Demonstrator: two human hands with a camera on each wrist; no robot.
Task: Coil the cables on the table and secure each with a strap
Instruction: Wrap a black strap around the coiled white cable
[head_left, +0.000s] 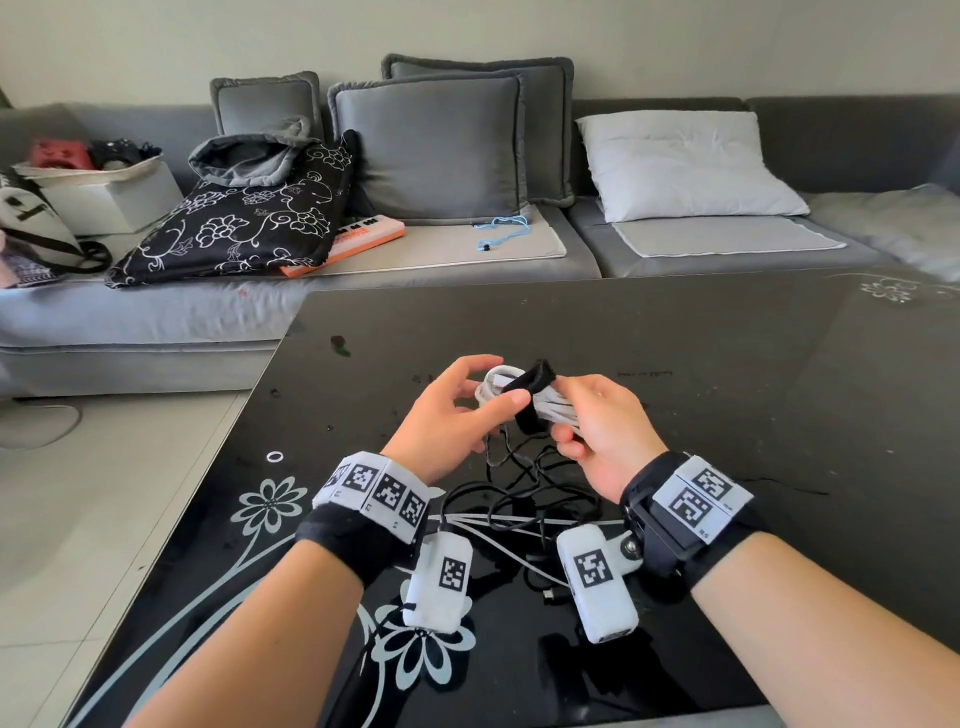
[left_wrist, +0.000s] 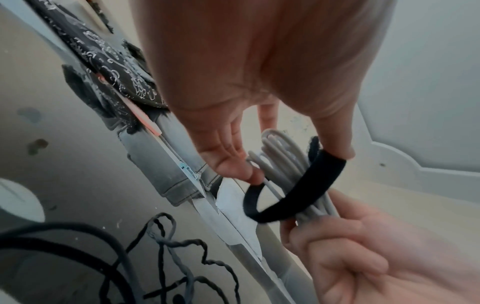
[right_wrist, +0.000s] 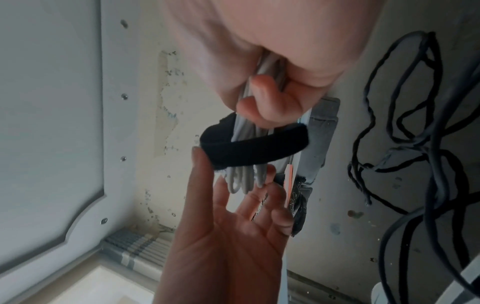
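Nearest, on the glossy black glass table (head_left: 727, 395), loose dark cables (head_left: 524, 499) in an uncoiled tangle, not yet dealt with. Just beyond and lifted above them, the coiled white round cable bundle (head_left: 550, 408), gripped at its right end by the right hand (head_left: 602, 431), fingers curled round the strands. Looped slack around the bundle's middle, a black fabric hook-and-loop strap (head_left: 532, 384). Left hand (head_left: 457, 410) palm-up at the bundle's left end, fingers relaxed and spread, thumb tip against the strap, a fingertip (left_wrist: 246, 172) touching the strap's lower loop.

Step in hand, by judgement: strapping the first coil. Next: pinch the strap's free end, pull snug around the strands, press onto itself, without letting the coil spring loose. Farthest, a grey sofa (head_left: 467, 260) with cushions.
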